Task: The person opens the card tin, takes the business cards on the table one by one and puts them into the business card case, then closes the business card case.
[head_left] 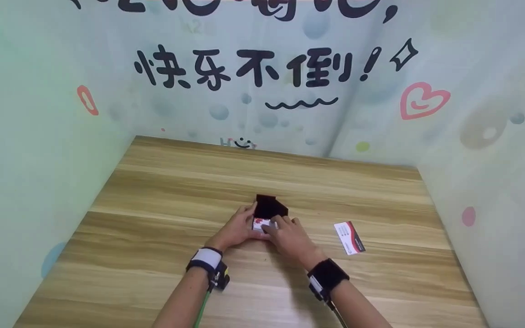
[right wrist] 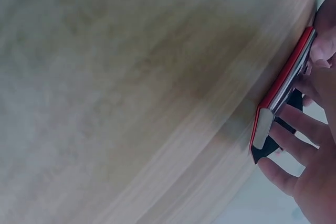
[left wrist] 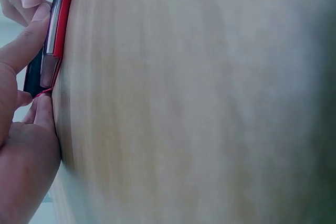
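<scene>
A card case (head_left: 270,207) lies on the table with its black-lined flap raised at the back. A white and red business card (head_left: 259,223) shows inside it. My left hand (head_left: 237,229) grips the case's left side, thumb along the near edge. In the left wrist view, the case's red outer cover (left wrist: 64,17) and metal rim (left wrist: 52,38) show edge-on. My right hand (head_left: 292,239) reaches over the right part of the case, with the thumb across the card. In the right wrist view, its spread fingers (right wrist: 299,142) touch the case beside the flap.
Another business card (head_left: 348,238), white with red and black, lies on the table (head_left: 162,191) right of my right hand. Printed cloth walls (head_left: 253,118) rise behind the table and along both sides. Each wrist wears a strapped camera band (head_left: 328,275).
</scene>
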Action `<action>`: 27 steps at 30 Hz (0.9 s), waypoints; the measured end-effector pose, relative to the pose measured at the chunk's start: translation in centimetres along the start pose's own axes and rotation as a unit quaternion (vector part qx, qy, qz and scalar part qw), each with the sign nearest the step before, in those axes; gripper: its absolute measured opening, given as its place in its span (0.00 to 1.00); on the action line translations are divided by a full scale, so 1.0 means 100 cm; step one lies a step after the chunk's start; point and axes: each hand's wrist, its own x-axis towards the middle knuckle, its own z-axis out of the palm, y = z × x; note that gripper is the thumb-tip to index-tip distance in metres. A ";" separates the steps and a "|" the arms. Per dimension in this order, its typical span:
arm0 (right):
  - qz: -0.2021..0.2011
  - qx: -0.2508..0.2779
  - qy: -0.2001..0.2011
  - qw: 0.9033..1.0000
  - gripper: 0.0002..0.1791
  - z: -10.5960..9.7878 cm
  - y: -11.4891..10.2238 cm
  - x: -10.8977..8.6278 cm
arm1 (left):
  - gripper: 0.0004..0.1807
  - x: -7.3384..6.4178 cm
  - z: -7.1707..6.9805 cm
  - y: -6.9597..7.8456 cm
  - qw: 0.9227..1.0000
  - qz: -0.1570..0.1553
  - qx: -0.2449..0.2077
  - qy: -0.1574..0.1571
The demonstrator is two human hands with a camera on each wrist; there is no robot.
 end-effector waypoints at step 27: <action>0.007 0.082 0.041 0.996 0.21 -0.017 0.000 -0.033 | 0.57 0.001 0.002 0.000 1.000 0.003 -0.026 0.006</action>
